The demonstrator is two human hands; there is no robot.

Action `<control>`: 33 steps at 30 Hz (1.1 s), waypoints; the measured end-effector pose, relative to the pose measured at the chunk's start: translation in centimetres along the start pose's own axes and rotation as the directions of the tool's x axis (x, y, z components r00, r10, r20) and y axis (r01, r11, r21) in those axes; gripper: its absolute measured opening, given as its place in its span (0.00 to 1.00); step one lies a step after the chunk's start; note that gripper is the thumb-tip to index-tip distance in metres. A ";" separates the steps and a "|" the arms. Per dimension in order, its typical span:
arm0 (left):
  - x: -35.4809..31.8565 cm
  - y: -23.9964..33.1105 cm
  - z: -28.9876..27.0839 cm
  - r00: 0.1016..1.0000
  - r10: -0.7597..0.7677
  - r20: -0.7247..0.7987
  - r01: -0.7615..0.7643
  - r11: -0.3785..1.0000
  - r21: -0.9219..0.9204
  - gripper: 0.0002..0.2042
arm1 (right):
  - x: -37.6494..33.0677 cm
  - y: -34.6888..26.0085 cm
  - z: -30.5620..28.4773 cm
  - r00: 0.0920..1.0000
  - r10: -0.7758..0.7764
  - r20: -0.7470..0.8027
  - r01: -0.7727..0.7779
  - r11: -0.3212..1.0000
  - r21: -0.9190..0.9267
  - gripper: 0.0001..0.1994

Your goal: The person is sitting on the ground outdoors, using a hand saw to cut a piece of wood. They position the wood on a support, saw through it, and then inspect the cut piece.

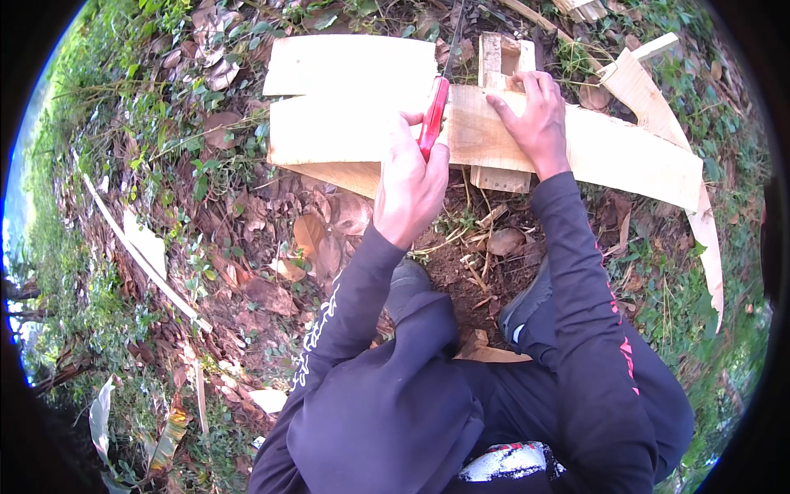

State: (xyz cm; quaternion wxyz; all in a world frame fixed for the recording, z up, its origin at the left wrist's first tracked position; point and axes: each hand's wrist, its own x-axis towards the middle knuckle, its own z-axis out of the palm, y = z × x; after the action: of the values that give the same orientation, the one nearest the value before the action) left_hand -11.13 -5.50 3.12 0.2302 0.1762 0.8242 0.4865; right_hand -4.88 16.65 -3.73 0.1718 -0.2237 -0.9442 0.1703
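My left hand [411, 185] is closed around the red handle of a tool [434, 117] with a long, thin dark blade, seen nearly edge-on and pointing away from me. Under it lies a long pale wooden board [625, 156], whose left part is bleached by glare. To the right of the tool, my right hand [539, 119] rests on this board, thumb on the top face and fingers bent at its far edge. Beneath the board is a wooden block with a hollow [496, 62], showing on both sides of it. Where the blade meets the wood is hard to make out.
Another pale board [350, 62] lies just beyond the left part. Pointed wood offcuts [650, 95] lie at the right. My shoes [527, 309] stand on the leaf-covered ground near the board. A long thin strip [136, 243] lies among leaves and plants at the left.
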 end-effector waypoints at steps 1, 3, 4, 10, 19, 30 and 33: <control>0.0 0.0 0.0 1.000 -0.015 0.004 0.015 1.000 -0.004 0.20 | -0.1 -0.1 0.0 1.000 -0.009 -0.008 0.009 0.999 -0.039 0.26; 0.1 0.2 0.0 0.999 -0.044 0.013 0.045 0.999 -0.013 0.21 | -0.3 0.0 0.3 0.999 0.033 -0.002 -0.033 0.999 -0.020 0.28; 0.0 0.5 -0.1 0.998 -0.057 0.039 0.061 0.994 -0.090 0.23 | -0.3 0.1 0.3 0.999 0.051 0.001 -0.051 0.999 -0.011 0.29; -0.6 -0.9 0.1 0.952 0.265 0.150 -0.207 0.925 -0.320 0.36 | -1.1 0.5 1.2 0.992 0.116 -0.049 -0.119 0.991 -0.055 0.36; 1.1 -2.1 0.7 0.939 0.338 -0.069 -0.339 0.940 -0.018 0.21 | -0.9 0.8 0.9 0.964 0.264 0.029 -0.261 0.962 -0.080 0.49; 0.3 -2.6 1.9 0.957 0.156 -0.247 -0.228 0.926 -0.301 0.19 | -0.7 1.4 1.4 0.991 0.128 -0.040 -0.130 0.988 -0.079 0.43; -0.6 -3.7 1.3 0.959 0.158 -0.234 -0.239 0.895 -0.377 0.20 | -0.8 1.3 1.1 0.989 0.145 -0.018 -0.146 0.986 -0.076 0.42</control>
State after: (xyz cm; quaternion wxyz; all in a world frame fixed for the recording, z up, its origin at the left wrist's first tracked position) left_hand -10.11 -6.60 -0.56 0.1277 0.1598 0.7028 0.6814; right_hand -4.21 17.09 -5.39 0.1558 -0.2998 -0.9301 0.1444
